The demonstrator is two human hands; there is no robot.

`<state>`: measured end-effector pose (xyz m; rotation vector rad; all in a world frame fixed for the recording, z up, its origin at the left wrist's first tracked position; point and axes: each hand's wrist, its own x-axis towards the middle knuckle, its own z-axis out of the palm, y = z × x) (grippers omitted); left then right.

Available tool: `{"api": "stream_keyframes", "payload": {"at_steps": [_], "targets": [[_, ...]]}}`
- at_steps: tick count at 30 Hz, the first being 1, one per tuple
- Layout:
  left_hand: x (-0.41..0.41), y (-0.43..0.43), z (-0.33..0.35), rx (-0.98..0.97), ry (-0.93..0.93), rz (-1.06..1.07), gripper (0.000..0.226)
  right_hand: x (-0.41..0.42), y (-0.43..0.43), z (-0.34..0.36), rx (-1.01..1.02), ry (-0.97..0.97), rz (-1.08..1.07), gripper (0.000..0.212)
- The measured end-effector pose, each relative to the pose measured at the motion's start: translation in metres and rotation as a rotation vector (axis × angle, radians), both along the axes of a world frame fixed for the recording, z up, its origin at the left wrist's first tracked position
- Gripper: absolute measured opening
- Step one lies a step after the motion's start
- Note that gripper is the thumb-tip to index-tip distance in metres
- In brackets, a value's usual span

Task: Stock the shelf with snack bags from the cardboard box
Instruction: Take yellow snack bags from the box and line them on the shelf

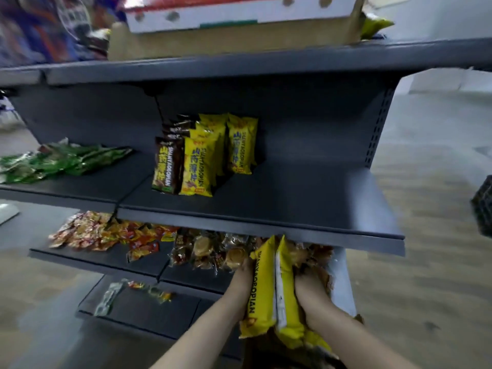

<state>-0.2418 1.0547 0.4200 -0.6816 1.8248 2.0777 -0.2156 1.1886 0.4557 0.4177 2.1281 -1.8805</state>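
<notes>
Middle shelf [306,198]: I count a few brown bags [167,169] and yellow snack bags [198,166] standing, right half bare. Left hand [241,282] and right hand [310,294] each grip yellow bags [275,286], low above cardboard box [343,283]. Stocking partly done, I judge.

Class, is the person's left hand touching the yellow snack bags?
Touching: the head view shows the left hand pressed flat against the yellow snack bags.
</notes>
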Motion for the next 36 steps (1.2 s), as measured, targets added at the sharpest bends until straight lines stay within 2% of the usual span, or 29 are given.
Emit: {"api": "stream_keyframes", "payload": {"at_steps": [4, 7, 8, 10, 12, 15, 17, 18, 20, 24, 28, 30, 32, 36], "targets": [[-0.008, -0.009, 0.045, -0.078, 0.153, 0.139, 0.052, -0.01, -0.009, 0.043, -0.111, 0.04, 0.117, 0.026], [-0.022, -0.018, 0.077, -0.194, 0.285, 0.266, 0.019, -0.025, -0.019, 0.059, -0.064, 0.076, 0.344, 0.087], [-0.026, -0.02, 0.086, -0.232, 0.338, 0.271, 0.013, -0.034, -0.023, 0.063, -0.044, 0.107, 0.367, 0.088], [-0.034, -0.02, 0.107, -0.243, 0.449, 0.249, 0.003, -0.049, -0.028, 0.079, -0.083, 0.216, 0.301, 0.068], [-0.044, -0.024, 0.124, -0.198, 0.497, 0.157, 0.008, -0.067, -0.031, 0.092, -0.151, 0.263, 0.205, 0.051], [-0.057, -0.036, 0.142, -0.029, 0.552, -0.172, 0.041, -0.097, -0.028, 0.102, -0.244, 0.27, 0.112, 0.03], [-0.066, -0.045, 0.145, -0.13, 0.564, -0.432, 0.06, -0.117, -0.027, 0.101, -0.334, 0.227, 0.065, 0.041], [-0.071, -0.049, 0.143, -0.185, 0.558, -0.51, 0.067, -0.123, -0.027, 0.101, -0.366, 0.207, 0.057, 0.049], [-0.088, -0.055, 0.141, -0.255, 0.553, -0.601, 0.082, -0.141, -0.033, 0.101, -0.351, 0.199, 0.066, 0.05], [-0.122, -0.061, 0.134, -0.273, 0.572, -0.601, 0.106, -0.168, -0.038, 0.104, -0.332, 0.043, 0.146, 0.052], [-0.166, -0.068, 0.117, -0.332, 0.602, -0.451, 0.133, -0.199, -0.044, 0.108, -0.334, 0.097, 0.095, 0.044], [-0.185, -0.071, 0.106, -0.376, 0.61, -0.381, 0.134, -0.212, -0.046, 0.109, -0.354, 0.18, -0.042, 0.033], [-0.201, -0.074, 0.096, -0.472, 0.645, -0.306, 0.132, -0.227, -0.048, 0.106, -0.378, 0.252, -0.142, 0.033], [-0.225, -0.073, 0.085, -0.686, 0.733, -0.144, 0.116, -0.244, -0.056, 0.101, -0.306, 0.345, -0.13, 0.023]]}}
